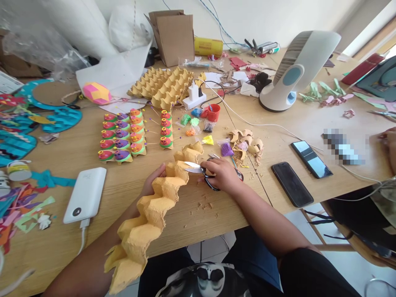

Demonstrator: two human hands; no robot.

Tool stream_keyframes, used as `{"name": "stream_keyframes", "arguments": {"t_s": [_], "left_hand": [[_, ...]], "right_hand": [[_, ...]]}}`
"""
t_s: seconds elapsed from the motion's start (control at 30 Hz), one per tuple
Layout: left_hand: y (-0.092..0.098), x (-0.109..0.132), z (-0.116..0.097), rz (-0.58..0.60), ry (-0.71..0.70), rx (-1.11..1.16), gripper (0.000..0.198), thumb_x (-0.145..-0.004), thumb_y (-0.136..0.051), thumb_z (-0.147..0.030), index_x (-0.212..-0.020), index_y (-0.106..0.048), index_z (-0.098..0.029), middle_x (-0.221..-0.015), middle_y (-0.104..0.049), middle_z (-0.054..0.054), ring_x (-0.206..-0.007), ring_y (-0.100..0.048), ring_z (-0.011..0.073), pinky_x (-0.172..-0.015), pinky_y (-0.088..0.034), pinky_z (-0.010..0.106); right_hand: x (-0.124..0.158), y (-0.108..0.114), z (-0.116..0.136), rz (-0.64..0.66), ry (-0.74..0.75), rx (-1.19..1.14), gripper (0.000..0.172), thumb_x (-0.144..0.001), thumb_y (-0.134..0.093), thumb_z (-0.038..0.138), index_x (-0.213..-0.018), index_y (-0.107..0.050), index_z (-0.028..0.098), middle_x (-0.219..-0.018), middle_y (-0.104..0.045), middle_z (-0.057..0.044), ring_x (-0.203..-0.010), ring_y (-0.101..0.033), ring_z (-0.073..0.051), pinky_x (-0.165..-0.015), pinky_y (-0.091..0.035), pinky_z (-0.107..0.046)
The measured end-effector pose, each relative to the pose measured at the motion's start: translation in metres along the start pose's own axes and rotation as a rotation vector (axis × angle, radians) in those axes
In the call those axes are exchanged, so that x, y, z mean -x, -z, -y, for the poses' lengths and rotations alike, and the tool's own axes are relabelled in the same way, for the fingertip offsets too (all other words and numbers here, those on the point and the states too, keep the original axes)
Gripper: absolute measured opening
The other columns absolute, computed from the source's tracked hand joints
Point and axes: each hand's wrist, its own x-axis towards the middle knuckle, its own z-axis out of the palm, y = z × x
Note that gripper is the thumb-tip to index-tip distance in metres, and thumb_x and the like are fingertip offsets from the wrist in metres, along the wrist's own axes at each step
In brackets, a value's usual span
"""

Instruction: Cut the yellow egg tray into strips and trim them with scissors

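Note:
A long strip of yellow egg carton slants up from my lap over the table's front edge. Beneath its far part, my left hand is closed around it, with the fingers partly hidden. My right hand grips black-handled scissors, whose blades lie against the carton's edge near the far cups. How far apart the blades are is hard to see. Small carton crumbs are scattered under the scissors. Beyond the strip stand painted carton cups in rows, with another painted row beside them.
Egg trays lie behind, near a white plug adapter and a red cup. Carton scraps and bagged clay sit beyond my right hand. A power bank lies left; phones and a fan stand right.

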Motion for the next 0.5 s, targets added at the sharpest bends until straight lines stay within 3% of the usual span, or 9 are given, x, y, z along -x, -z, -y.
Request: {"name": "stream_keyframes", "arguments": {"t_s": [0.17, 0.5], "left_hand": [[-0.0035, 0.0022, 0.0002, -0.012, -0.029, -0.003, 0.046, -0.11, -0.073, -0.062, -0.13, -0.082, -0.022, -0.085, -0.076, 0.009, -0.061, -0.07, 0.021, -0.054, -0.059, 0.029], [-0.0014, 0.0026, -0.0003, -0.1, -0.125, 0.179, 0.047, -0.109, -0.072, -0.057, -0.148, -0.075, -0.03, -0.085, -0.077, 0.005, -0.061, -0.071, 0.0211, -0.054, -0.058, 0.03]], "right_hand": [[-0.0001, 0.0041, -0.0005, 0.016, 0.016, -0.023, 0.044, -0.112, -0.08, 0.061, -0.129, -0.087, 0.021, -0.079, -0.072, -0.003, -0.074, -0.062, -0.022, -0.074, -0.041, -0.033], [-0.0007, 0.0077, -0.0029, 0.061, -0.027, -0.063, 0.051, -0.109, -0.079, 0.07, -0.127, -0.086, 0.023, -0.075, -0.069, -0.002, -0.071, -0.061, -0.021, -0.071, -0.039, -0.032]]}}
